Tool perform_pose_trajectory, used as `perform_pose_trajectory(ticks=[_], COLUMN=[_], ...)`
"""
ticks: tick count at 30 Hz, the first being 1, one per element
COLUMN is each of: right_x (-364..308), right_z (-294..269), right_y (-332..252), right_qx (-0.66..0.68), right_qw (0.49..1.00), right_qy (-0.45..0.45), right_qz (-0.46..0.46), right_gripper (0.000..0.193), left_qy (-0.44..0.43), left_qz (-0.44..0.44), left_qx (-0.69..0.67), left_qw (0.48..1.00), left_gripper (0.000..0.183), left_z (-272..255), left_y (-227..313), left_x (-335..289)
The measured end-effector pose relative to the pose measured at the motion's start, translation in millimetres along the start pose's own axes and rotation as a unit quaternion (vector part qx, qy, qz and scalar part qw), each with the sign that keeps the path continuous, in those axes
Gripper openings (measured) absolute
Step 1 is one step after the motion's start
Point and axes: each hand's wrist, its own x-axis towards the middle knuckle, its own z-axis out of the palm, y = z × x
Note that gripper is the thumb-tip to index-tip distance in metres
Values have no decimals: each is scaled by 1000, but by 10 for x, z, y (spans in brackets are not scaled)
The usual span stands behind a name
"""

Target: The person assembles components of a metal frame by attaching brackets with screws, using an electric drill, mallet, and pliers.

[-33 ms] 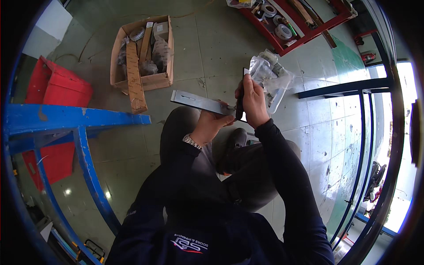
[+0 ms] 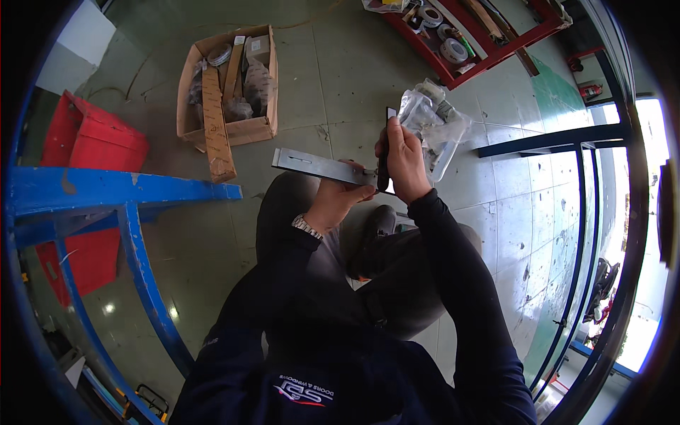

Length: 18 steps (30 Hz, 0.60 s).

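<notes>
A long, flat grey metal piece with a narrow slot near its far-left end lies across my left hand, which is closed around its right half. Gripped upright in my right hand is a dark, flat strip with a pale face at its top and bottom ends. The strip meets the right end of the metal piece, where a small fitting sits between them. Whether the two are joined cannot be made out, and fingers cover part of both.
Clear plastic bags lie on the floor beyond my right hand. A cardboard box of parts stands ahead left, a long carton leaning from it. Blue metal frames flank me; a red trolley with tape rolls is ahead right.
Both hands hold the same things. The dark strip and my right hand have shifted very slightly left, and the metal piece's far-left end sits a touch lower.
</notes>
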Motion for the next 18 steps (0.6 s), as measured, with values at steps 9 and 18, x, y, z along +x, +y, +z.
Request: perform_pose_trajectory(ticks=[9, 18], right_x=[-23, 168], right_z=[160, 136], right_y=[-85, 48], right_qx=[-92, -69], right_qw=[995, 992], right_qy=[-32, -43], right_qz=[-26, 101], right_gripper=[50, 43], left_qy=[11, -21], left_qz=[-4, -51], left_qx=[-11, -31], left_qw=[1000, 998], left_gripper=[47, 37], left_z=[-63, -59], left_y=[25, 180], left_x=[-60, -107])
